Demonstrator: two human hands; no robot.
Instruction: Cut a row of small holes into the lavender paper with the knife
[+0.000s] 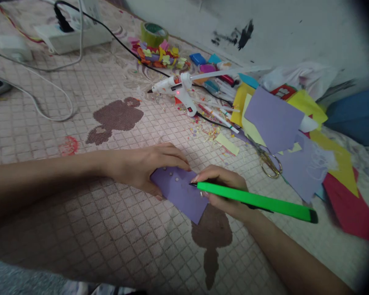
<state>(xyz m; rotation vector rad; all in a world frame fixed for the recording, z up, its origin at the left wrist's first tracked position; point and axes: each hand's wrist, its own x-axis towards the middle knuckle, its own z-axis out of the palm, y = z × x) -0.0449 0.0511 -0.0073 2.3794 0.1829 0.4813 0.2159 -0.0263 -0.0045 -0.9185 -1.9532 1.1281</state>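
A small purple paper (180, 194) lies flat on the patterned mat (117, 229), with a few pale dots on it. My left hand (141, 166) rests on its upper left edge, fingers stretched flat and pressing it down. My right hand (224, 192) is closed around a bright green pen (258, 200), whose dark tip touches the paper near its right edge.
A white glue gun (175, 88) with a red light lies beyond, beside scattered paper scraps (161, 55), a green tape roll (153, 33) and markers. Sheets of coloured paper (273, 119) and gold scissors (269, 162) lie to the right. A power strip (70, 35) with cables sits far left.
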